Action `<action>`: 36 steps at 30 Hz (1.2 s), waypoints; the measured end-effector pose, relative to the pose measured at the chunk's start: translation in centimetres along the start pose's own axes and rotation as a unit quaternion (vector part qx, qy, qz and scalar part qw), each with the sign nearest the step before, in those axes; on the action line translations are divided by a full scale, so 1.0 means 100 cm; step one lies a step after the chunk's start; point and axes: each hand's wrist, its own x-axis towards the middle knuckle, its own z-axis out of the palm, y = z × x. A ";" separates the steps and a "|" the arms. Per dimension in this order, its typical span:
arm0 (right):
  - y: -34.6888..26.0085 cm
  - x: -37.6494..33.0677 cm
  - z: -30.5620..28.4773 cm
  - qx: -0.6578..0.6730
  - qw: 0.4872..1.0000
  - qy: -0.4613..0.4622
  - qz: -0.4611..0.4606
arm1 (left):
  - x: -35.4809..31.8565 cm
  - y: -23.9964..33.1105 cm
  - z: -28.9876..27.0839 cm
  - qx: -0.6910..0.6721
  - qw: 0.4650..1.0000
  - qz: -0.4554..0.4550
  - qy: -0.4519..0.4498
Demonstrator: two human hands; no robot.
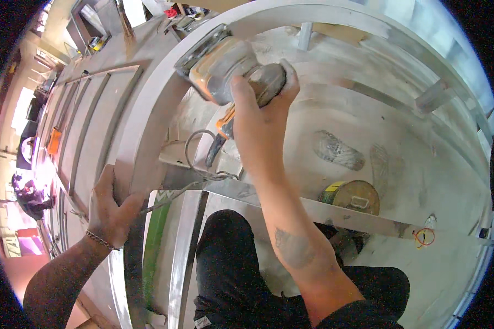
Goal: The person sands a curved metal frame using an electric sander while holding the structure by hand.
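My right hand point(262, 123) grips an orange and grey power sander point(220, 68), fingers closed round its rounded rear body. The sander's pad end is tilted against or just above the curved grey frame point(140, 129); I cannot tell whether it touches. A grey cord point(187, 151) loops below the tool and runs toward my left hand. My left hand point(114, 211) is wrapped round the lower left part of the frame, thumb on the near side, with the cord passing close to the thumb.
Straight metal bars point(186, 241) and a green strip point(156, 241) lie by my knee. A round tin point(359, 198) stands behind a crossbar point(335, 213). A ladder-like frame point(96, 109) lies on the left floor. Farther left, a person point(32, 200) crouches near a bright glare.
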 end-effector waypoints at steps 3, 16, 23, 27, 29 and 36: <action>0.005 -0.011 0.002 0.002 1.000 -0.016 -0.017 | 0.000 -0.001 0.002 0.008 1.000 0.001 0.017; 0.007 0.025 -0.001 -0.045 0.996 0.062 -0.049 | -0.001 -0.005 0.002 -0.027 0.999 -0.014 0.017; 0.004 0.058 -0.009 0.012 0.994 0.111 -0.009 | -0.001 -0.002 -0.002 -0.011 1.000 0.020 -0.008; 0.001 0.076 -0.014 0.009 0.986 0.154 -0.064 | -0.001 -0.002 -0.003 -0.011 1.000 0.018 -0.017; 0.000 0.082 -0.016 -0.006 0.983 0.166 -0.073 | -0.001 -0.004 -0.003 -0.004 1.000 0.024 -0.009; -0.007 0.086 -0.014 0.039 0.984 0.160 -0.068 | -0.004 -0.009 0.002 0.050 0.997 0.024 0.059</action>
